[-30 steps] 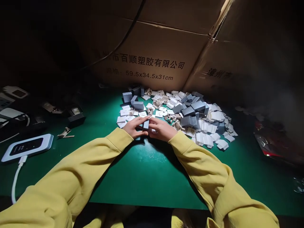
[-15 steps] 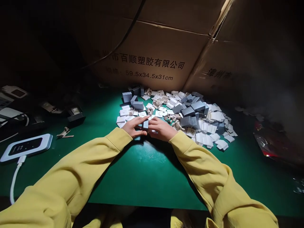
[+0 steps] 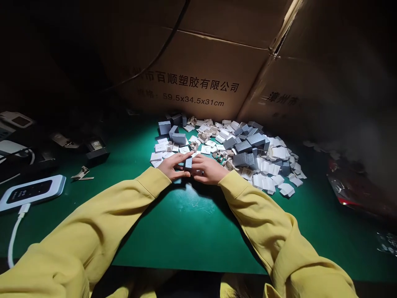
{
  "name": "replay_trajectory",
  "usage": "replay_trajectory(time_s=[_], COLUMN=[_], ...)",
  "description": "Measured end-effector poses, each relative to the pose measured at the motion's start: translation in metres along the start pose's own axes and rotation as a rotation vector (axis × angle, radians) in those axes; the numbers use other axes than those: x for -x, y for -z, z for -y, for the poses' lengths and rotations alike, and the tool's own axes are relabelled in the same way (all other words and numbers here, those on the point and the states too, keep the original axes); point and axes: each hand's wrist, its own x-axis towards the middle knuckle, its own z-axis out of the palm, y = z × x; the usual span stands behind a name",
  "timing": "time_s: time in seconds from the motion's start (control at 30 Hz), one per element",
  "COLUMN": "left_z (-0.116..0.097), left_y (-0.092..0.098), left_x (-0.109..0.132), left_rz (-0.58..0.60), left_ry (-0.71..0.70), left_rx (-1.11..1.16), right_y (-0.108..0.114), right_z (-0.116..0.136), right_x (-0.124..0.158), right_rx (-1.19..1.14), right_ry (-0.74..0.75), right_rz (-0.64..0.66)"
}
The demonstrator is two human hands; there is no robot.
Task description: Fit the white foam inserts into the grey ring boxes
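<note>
Between my two hands, over the green table, is a small dark grey box point(image 3: 188, 164). Thumb and fingers of my left hand point(image 3: 174, 166) close round it from the left. My right hand point(image 3: 208, 169) grips it from the right with bent fingers, which partly cover it. Just behind the hands lie white card pieces point(image 3: 206, 149) and brown folded card inserts point(image 3: 203, 136). More dark grey boxes point(image 3: 243, 147) are heaped with white folded pieces point(image 3: 262, 182) to the right, and a few boxes point(image 3: 178, 138) stand at the back left.
A white device point(image 3: 34, 191) with a dark screen and a plugged-in white cable point(image 3: 14, 236) sits at the left. Large cardboard cartons point(image 3: 198, 54) wall off the back of the green table point(image 3: 186, 240). A clear plastic bag point(image 3: 350, 186) lies at the far right.
The small box is tilted slightly differently, its top face now darker. My right fingers have shifted a little against it. The whole view has slid slightly left.
</note>
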Motion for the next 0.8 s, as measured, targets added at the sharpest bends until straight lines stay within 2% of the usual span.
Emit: replay_trajectory(time_s=[0.17,0.23,0.33,0.57,0.7,0.8], left_z=[0.000,0.000,0.002,0.002,0.004,0.006], left_y=[0.001,0.002,0.002,-0.001,0.000,0.002], left_x=[0.001,0.001,0.000,0.001,0.000,0.001], left_rz=[-0.001,0.004,0.008,-0.004,-0.008,0.013], left_ry=[0.004,0.010,0.012,-0.023,-0.053,-0.068], left_rx=[-0.034,-0.041,-0.051,-0.054,-0.079,-0.103], right_y=[-0.017,-0.022,-0.026,-0.025,-0.028,-0.030], right_z=[0.006,0.010,0.014,0.026,0.027,0.025], right_x=[0.015,0.021,0.027,0.030,0.028,0.027], right_rx=[0.026,0.080,0.184,0.261,0.231,0.104], right_ry=[-0.033,-0.025,0.003,-0.046,-0.068,-0.107], right_rz=[-0.243,-0.296,-0.282,-0.115,-0.126,-0.207])
